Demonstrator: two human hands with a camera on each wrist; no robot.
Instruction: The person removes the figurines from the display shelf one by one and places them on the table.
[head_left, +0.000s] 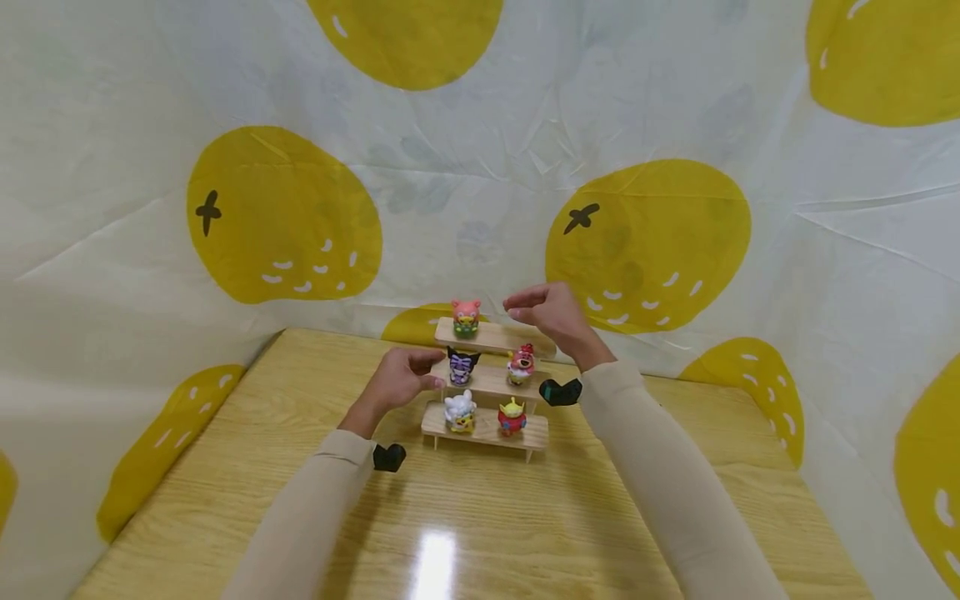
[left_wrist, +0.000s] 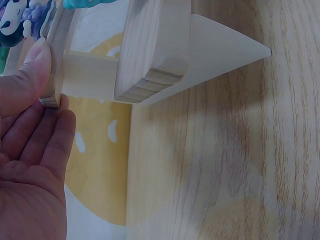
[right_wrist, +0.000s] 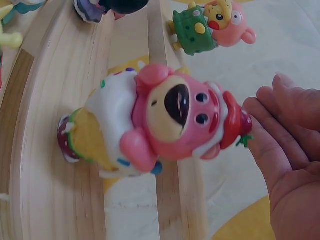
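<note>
Shelf (head_left: 493,336), three-stepped, at 12 o'clock on the table (head_left: 465,508). Pinched at its 9 o'clock end by the left hand (head_left: 401,379), thumb over the middle step (head_left: 491,380) and fingers beneath, just beside the purple figure (head_left: 460,367). Overhung between 1 and 2 by the right hand (head_left: 553,315), fingers loosely extended. Carries the pink figure (head_left: 465,318) at 11 o'clock, the bear (head_left: 521,367) at 2, the red figure (head_left: 512,419) at 5, the white figure (head_left: 458,411) between 7 and 8.

Kuromi figurine (head_left: 461,368) black-purple; Lotso figurine (right_wrist: 181,112) pink; alien figurine (head_left: 512,419) yellow, red; cloth (head_left: 465,192) white, yellow fruit print; surface (head_left: 540,533) yellowish woodgrain.
</note>
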